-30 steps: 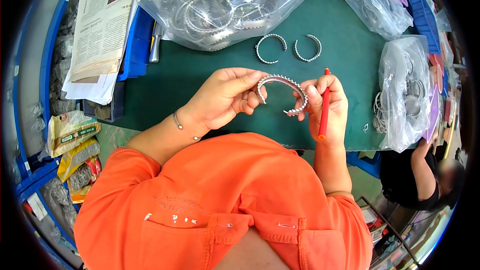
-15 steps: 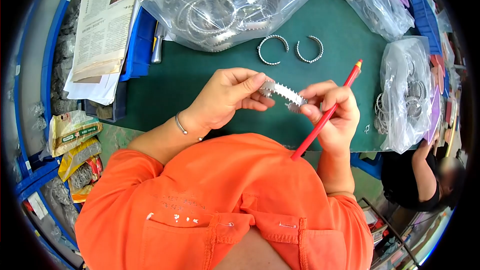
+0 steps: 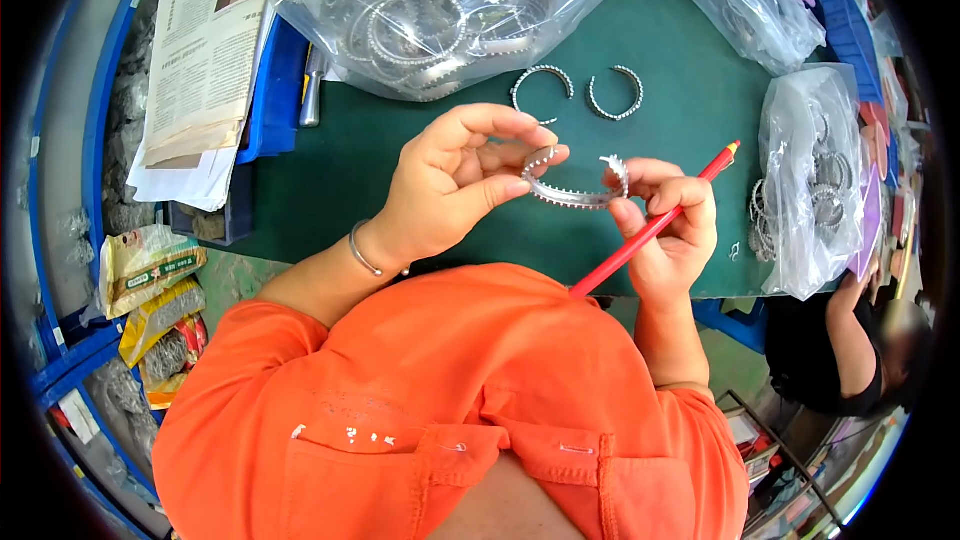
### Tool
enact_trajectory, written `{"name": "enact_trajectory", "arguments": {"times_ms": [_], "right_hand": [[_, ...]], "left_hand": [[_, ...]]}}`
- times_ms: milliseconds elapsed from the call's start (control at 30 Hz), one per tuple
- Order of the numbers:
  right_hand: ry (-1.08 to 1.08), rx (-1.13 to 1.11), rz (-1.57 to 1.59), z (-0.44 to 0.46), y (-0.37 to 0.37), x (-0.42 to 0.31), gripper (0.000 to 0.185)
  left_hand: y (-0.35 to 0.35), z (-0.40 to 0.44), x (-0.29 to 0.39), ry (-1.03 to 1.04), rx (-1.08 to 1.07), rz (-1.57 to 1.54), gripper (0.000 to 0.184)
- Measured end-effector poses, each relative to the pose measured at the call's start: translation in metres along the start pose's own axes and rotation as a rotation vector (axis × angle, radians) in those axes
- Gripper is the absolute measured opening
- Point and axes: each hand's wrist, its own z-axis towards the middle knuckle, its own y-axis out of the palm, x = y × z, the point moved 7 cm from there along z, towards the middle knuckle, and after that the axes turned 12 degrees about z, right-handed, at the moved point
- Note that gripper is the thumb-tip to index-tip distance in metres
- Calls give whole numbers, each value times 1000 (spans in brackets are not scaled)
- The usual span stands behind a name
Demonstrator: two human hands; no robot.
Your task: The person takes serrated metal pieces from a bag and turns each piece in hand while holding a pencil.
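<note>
Left hand [image 3: 425,185]: thumb and fingers pinching one end of the toothed bracelet [image 3: 572,200].
Right hand [image 3: 672,245]: fingertips gripping its other end; red pencil [image 3: 632,248] held crosswise.
Bracelet: raised, gap away from torso; apparently being handled for viewing; turning would call for light grips.
Green tabletop [image 3: 320,190]: two open bracelets [image 3: 641,93], near clear bag [image 3: 420,80].

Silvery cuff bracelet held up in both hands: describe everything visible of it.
The silvery, metal-looking cuff bracelet is a curved open band, edged with small bead-like studs; its inner face looks smoother. It is held above the green tabletop, its gap pointing away from the person. The left hand grips one end, and the right hand's fingers hold the other. Finer detail is too small to tell.
</note>
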Motion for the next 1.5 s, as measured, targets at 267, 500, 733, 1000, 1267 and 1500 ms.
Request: {"name": "enact_trajectory", "arguments": {"times_ms": [267, 500, 733, 1000, 1267, 1500], "right_hand": [[-604, 604, -893, 16, -144, -122, 20], [-294, 260, -930, 45, -96, -69, 12], [-134, -395, -955, 62, -24, 53, 22], [736, -382, 352, 24, 25, 41, 17], [551, -36, 463, 13, 0, 43, 13], [535, -49, 459, 5, 0, 40, 15]], "left_hand": [[-5, 1, -2, -21, 43, 323, 39], [4, 1, -9, -134, 1, 340, 30], [3, -4, -6, -176, -75, 536, 28], [7, 6, 3, -40, -104, 752, 32], [-6, -3, -19, -442, 43, 151, 18], [-8, -7, -26, -550, 98, -95, 16]]}}
